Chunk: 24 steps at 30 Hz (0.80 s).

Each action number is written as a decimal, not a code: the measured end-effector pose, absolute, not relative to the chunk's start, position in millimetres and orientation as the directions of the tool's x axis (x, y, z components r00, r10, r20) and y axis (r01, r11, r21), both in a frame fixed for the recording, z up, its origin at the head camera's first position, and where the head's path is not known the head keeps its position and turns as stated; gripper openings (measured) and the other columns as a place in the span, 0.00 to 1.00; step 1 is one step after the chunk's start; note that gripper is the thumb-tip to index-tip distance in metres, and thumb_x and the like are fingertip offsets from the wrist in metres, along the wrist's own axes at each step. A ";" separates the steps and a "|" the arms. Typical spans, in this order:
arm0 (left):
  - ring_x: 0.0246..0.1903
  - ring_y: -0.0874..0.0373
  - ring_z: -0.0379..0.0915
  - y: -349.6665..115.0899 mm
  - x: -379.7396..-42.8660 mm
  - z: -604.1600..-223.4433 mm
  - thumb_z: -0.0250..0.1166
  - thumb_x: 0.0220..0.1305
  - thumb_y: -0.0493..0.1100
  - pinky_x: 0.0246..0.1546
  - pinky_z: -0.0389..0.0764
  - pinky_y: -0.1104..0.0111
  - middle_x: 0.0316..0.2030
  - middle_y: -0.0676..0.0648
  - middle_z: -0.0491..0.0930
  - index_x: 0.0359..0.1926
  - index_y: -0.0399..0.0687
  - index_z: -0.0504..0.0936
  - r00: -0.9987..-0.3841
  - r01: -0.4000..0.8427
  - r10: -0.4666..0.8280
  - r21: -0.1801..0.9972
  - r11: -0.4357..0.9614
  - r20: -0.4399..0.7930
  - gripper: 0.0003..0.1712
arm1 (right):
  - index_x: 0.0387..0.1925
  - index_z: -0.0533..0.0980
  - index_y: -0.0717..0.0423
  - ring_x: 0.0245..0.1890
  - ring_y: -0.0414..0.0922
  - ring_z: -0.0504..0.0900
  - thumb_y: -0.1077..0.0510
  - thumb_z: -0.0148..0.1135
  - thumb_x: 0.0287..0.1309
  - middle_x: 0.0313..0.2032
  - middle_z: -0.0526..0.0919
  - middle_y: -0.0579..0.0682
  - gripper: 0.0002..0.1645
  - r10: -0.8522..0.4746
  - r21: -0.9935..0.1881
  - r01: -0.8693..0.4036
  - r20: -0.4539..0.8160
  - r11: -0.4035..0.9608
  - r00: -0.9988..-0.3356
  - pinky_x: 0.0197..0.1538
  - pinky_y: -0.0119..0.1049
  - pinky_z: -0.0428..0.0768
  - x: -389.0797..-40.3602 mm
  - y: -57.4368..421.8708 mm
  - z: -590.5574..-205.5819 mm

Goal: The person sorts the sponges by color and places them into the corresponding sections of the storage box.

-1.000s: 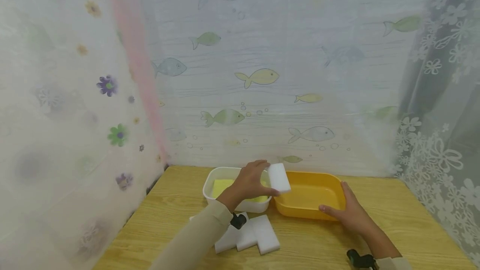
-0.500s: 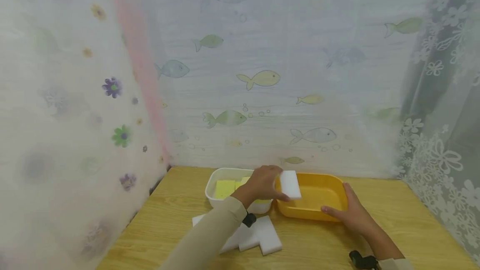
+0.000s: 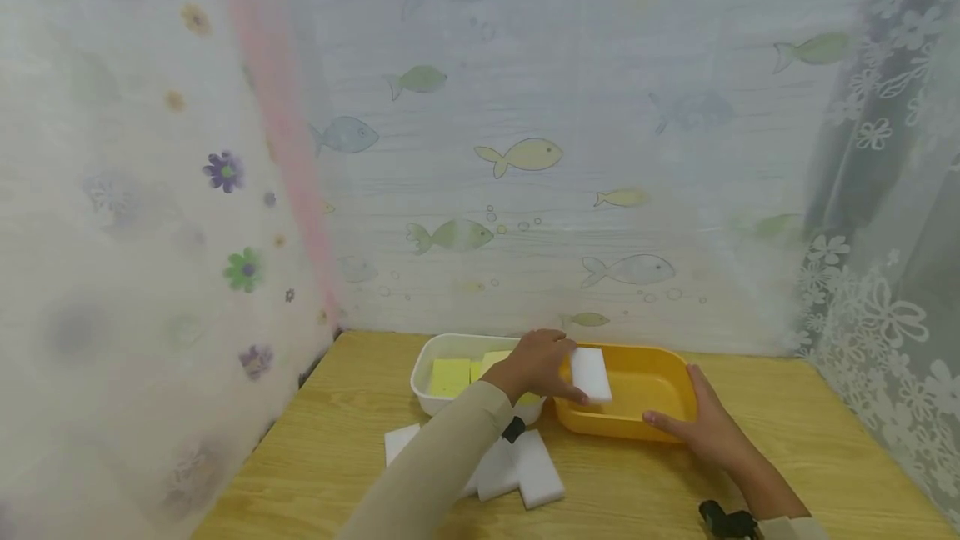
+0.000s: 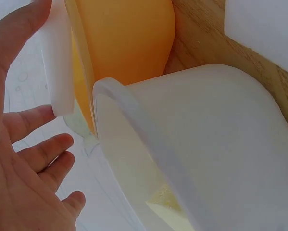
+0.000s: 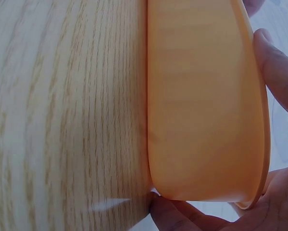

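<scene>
Nearest to the person, some flat white blocks (image 3: pixel 540 469) lie on the wooden table (image 3: pixel 637 490), partly under the left sleeve (image 3: pixel 435 465). Just past them is the left hand (image 3: pixel 534 367). It pinches one more white block, the held block (image 3: pixel 591 375), between thumb and finger, and its other fingers are loose.

A second ago, the held block was up by the gap between two tubs. Now it is lower and more to the right, over the left end of the orange tub (image 3: pixel 652 394). So the carry across looks mostly done, but the hand has not let go. I can't tell if the block touches the tub.

The right hand (image 3: pixel 705 423) has stayed put. It grips the orange tub's right end, thumb on the front rim.

Beside it on the left is the white tub (image 3: pixel 461 347), with yellow pieces (image 3: pixel 451 377) inside. Farthest back hangs a pale sheet with fish (image 3: pixel 525 73).
</scene>
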<state>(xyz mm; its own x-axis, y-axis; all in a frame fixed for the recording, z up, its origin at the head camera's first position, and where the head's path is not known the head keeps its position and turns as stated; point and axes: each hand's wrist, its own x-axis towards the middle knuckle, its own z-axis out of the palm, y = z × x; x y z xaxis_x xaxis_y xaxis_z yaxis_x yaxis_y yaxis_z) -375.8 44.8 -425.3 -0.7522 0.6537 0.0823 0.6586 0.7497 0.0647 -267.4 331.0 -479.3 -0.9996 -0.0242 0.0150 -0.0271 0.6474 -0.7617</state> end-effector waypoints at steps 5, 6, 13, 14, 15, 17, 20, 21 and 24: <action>0.76 0.52 0.59 46.9 -374.4 -422.6 0.73 0.47 0.79 0.79 0.55 0.48 0.75 0.51 0.68 0.73 0.58 0.72 -0.778 0.628 0.627 0.096 0.773 0.040 0.57 | 0.80 0.21 0.61 0.77 0.78 0.35 0.37 0.70 0.63 0.79 0.25 0.72 0.77 -0.023 -0.761 -0.025 0.014 0.648 -1.000 0.70 0.78 0.47 -267.9 330.8 -479.5; 0.76 0.52 0.58 46.8 -373.7 -422.2 0.73 0.47 0.79 0.79 0.54 0.48 0.75 0.51 0.68 0.73 0.58 0.72 -0.782 0.623 0.623 0.098 0.776 0.032 0.57 | 0.80 0.21 0.61 0.77 0.78 0.36 0.37 0.70 0.63 0.79 0.25 0.72 0.77 -0.022 -0.762 -0.024 0.012 0.647 -1.000 0.71 0.78 0.46 -268.1 330.6 -479.6; 0.77 0.51 0.56 45.5 -374.9 -423.6 0.72 0.46 0.80 0.79 0.51 0.45 0.74 0.50 0.68 0.73 0.59 0.73 -0.795 0.605 0.606 0.098 0.791 0.012 0.57 | 0.80 0.21 0.61 0.76 0.78 0.36 0.36 0.70 0.62 0.79 0.25 0.72 0.78 -0.025 -0.760 -0.019 0.003 0.650 -1.000 0.70 0.78 0.47 -267.9 329.3 -478.2; 0.77 0.51 0.56 45.3 -375.3 -423.7 0.72 0.46 0.80 0.79 0.50 0.45 0.74 0.50 0.68 0.73 0.59 0.73 -0.796 0.603 0.605 0.099 0.792 0.012 0.57 | 0.80 0.21 0.61 0.76 0.78 0.35 0.36 0.70 0.63 0.79 0.25 0.72 0.78 -0.026 -0.759 -0.019 0.003 0.651 -1.000 0.70 0.78 0.47 -267.8 329.2 -477.9; 0.77 0.51 0.56 45.2 -375.6 -423.6 0.72 0.47 0.81 0.79 0.50 0.45 0.74 0.50 0.68 0.73 0.59 0.72 -0.797 0.602 0.604 0.098 0.792 0.011 0.57 | 0.80 0.21 0.60 0.76 0.78 0.35 0.36 0.70 0.63 0.79 0.24 0.72 0.78 -0.027 -0.758 -0.019 0.002 0.652 -1.000 0.70 0.79 0.47 -267.7 329.1 -477.7; 0.77 0.51 0.56 45.2 -376.6 -424.5 0.71 0.47 0.81 0.79 0.50 0.45 0.74 0.50 0.67 0.74 0.59 0.72 -0.798 0.601 0.603 0.092 0.794 0.009 0.58 | 0.80 0.21 0.60 0.76 0.78 0.35 0.36 0.70 0.63 0.79 0.24 0.72 0.78 -0.027 -0.757 -0.019 0.001 0.653 -1.000 0.70 0.79 0.47 -267.5 329.0 -477.3; 0.77 0.51 0.55 45.0 -377.9 -426.2 0.70 0.47 0.82 0.79 0.50 0.44 0.74 0.49 0.67 0.74 0.60 0.71 -0.799 0.600 0.602 0.089 0.795 0.003 0.58 | 0.80 0.21 0.61 0.76 0.78 0.35 0.36 0.70 0.63 0.79 0.24 0.72 0.78 -0.027 -0.757 -0.020 0.003 0.653 -1.000 0.70 0.79 0.47 -266.9 328.9 -476.9; 0.77 0.51 0.56 44.8 -377.9 -426.7 0.70 0.48 0.82 0.79 0.50 0.44 0.74 0.49 0.67 0.74 0.60 0.71 -0.798 0.601 0.603 0.088 0.795 0.002 0.58 | 0.80 0.21 0.60 0.76 0.78 0.35 0.36 0.70 0.62 0.79 0.24 0.72 0.78 -0.026 -0.757 -0.019 0.003 0.653 -1.000 0.70 0.79 0.47 -266.6 328.8 -476.9; 0.77 0.50 0.55 44.2 -377.3 -427.4 0.70 0.48 0.82 0.79 0.50 0.44 0.74 0.49 0.67 0.75 0.59 0.71 -0.796 0.602 0.605 0.095 0.793 0.000 0.58 | 0.80 0.21 0.61 0.76 0.78 0.36 0.36 0.70 0.62 0.79 0.25 0.72 0.78 -0.026 -0.757 -0.023 0.007 0.653 -1.000 0.70 0.79 0.47 -266.1 328.9 -476.7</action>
<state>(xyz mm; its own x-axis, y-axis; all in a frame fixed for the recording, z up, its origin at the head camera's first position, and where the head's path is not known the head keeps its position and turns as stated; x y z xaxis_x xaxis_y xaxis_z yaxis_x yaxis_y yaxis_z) -377.3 44.2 -427.4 -0.7962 0.6051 0.0000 0.6024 0.7926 0.0950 -266.1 328.9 -476.7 -0.9996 -0.0264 0.0070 -0.0226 0.6534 -0.7567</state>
